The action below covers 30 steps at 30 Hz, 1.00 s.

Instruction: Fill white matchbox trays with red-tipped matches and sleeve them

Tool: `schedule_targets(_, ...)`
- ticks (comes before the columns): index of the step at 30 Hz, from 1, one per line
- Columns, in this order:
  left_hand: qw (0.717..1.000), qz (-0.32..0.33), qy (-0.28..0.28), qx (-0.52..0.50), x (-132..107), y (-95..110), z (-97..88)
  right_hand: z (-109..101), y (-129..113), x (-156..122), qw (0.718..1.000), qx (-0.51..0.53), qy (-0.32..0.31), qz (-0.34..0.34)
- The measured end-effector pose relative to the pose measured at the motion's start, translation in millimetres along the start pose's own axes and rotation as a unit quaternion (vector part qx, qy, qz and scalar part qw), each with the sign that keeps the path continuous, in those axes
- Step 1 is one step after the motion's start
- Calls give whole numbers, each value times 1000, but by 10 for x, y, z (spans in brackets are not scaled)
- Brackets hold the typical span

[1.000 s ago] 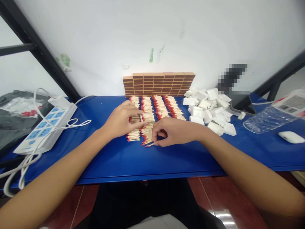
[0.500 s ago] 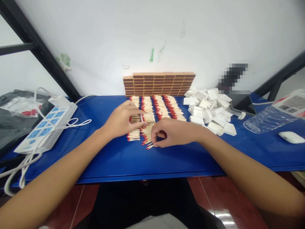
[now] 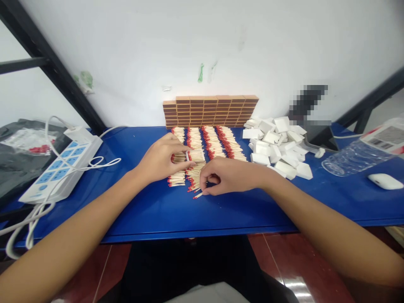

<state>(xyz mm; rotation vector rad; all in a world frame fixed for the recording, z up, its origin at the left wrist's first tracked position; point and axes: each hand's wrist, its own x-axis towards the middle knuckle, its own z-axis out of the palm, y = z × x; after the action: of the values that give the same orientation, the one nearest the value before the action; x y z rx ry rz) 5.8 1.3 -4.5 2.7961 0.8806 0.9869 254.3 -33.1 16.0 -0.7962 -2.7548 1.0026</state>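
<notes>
Thin pale wooden matches with red heads (image 3: 213, 143) lie in four long columns on the glossy blue tabletop (image 3: 151, 212) in front of me. With my bare left hand (image 3: 162, 156) I grip a small white-walled cardboard tray (image 3: 188, 156) between thumb and fingers, over the second column from my left; some matches seem to lie inside it. My bare right hand (image 3: 222, 174) is just beside it, thumb and fingertip pinched together on a single red-tipped match (image 3: 198, 195) at the near end of that same column, or perhaps on more than one; my fingers hide how many. My two hands do not touch each other.

The step in hand, as I judge it, is picking out matches while the tray is held steady. The next move calls for a light, exact pinch, so the loose sticks alongside are not dragged askew, and for the tray to be kept level.

The matches look slender and dry, mostly laid side by side, their heads toward my left. The two right-hand columns look fairly even, while the second frays into a slanted fan at its near end. The pinched one lies tilted, its head pointing left and slightly toward me.
</notes>
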Motion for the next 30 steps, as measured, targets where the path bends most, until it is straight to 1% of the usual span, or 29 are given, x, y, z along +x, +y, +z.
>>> schedule_targets(5, 1000, 1, -2, 1, 1, -2, 1, -28, 8, -16, 1000, 8, -13, 7)
schedule_targets(7, 1000, 1, -6, 6, 0, -5, 0, -63, 16, -33, 1000, 23, -8, 19)
schedule_targets(9, 1000, 0, -8, 10, -2, -6, -2, -106, 27, -48, 998, 42, 17, 34)
schedule_targets(13, 1000, 5, -10, 14, 2, 3, -5, -169, 61, -55, 991, 64, 104, 60)
schedule_targets(17, 1000, 7, -15, 13, 7, 14, -9, -175, 119, -34, 980, 44, 177, 82)
schedule_targets(22, 1000, 7, -15, 12, 2, 22, -4, -140, 195, 3, 964, 21, 248, 98)
schedule_targets(25, 1000, 15, -12, 10, 4, 35, -1, -111, 206, 29, 958, 3, 266, 105)
schedule_targets(30, 1000, 24, -5, 2, 15, 59, -8, -74, 174, 50, 963, 9, 251, 100)
